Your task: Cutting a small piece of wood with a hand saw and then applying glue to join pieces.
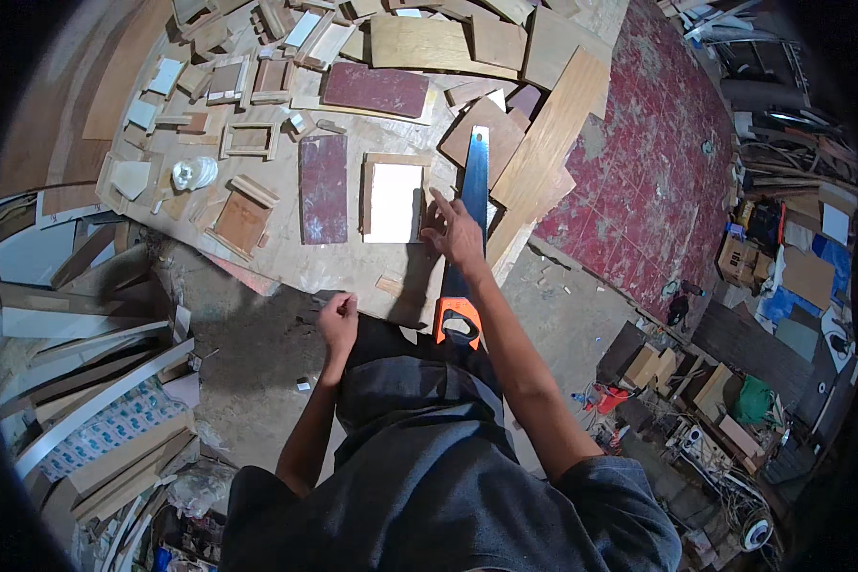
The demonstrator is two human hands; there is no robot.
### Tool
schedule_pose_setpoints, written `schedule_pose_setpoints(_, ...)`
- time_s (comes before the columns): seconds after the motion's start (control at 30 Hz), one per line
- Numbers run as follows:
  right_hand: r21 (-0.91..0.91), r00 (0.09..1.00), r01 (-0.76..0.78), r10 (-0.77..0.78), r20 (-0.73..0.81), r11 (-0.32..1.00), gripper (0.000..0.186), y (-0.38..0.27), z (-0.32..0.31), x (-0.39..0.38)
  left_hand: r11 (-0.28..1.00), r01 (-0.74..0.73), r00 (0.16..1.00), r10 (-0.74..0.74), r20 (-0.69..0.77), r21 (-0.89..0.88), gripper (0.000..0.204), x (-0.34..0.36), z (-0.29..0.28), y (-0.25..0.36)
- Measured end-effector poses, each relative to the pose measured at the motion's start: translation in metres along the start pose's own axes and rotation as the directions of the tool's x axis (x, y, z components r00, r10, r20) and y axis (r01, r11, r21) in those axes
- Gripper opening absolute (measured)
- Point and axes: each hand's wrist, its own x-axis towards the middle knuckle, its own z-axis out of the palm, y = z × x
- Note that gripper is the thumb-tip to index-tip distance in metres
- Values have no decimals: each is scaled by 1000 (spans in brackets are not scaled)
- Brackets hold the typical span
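Right arm (529,374) extended forward and inward, elbow slightly bent. Right hand (455,229) farther forward than left, back facing up, fingers (442,202) loosely spread, pointing forward and left. Left arm (313,429) shorter in reach, angled forward and slightly inward. Left hand (337,324) just ahead of waist, fingers curled in, palm hidden. Both forearms bare; hands well apart.

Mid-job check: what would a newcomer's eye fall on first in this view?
First, the glaring white panel on the table, just left of the right hand. Next, the blue-bladed handsaw to the panel's right, its orange handle toward the person's body. Then the large, worn red surface beyond the table, on the right.
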Motion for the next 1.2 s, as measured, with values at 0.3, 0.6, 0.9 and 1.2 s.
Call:
schedule_pose_setpoints(0.3,-158,987,89,-66,144,983,93,1,-5,16,992,123,991,-124,-51,-20,15,-27,-28,-26)
schedule_pose_setpoints(0.6,-185,983,109,-78,167,977,96,-2,-3,17,987,156,986,-157,-54,-29,16,-48,-30,-45)
schedule_pose_setpoints(0.9,-191,983,122,-91,162,974,95,-1,-2,17,988,156,985,-156,-79,4,15,-63,-33,-43)
schedule_pose_setpoints(1.2,-235,981,133,-94,167,963,96,-10,-2,14,990,140,987,-140,-74,-16,16,-76,-34,-59)
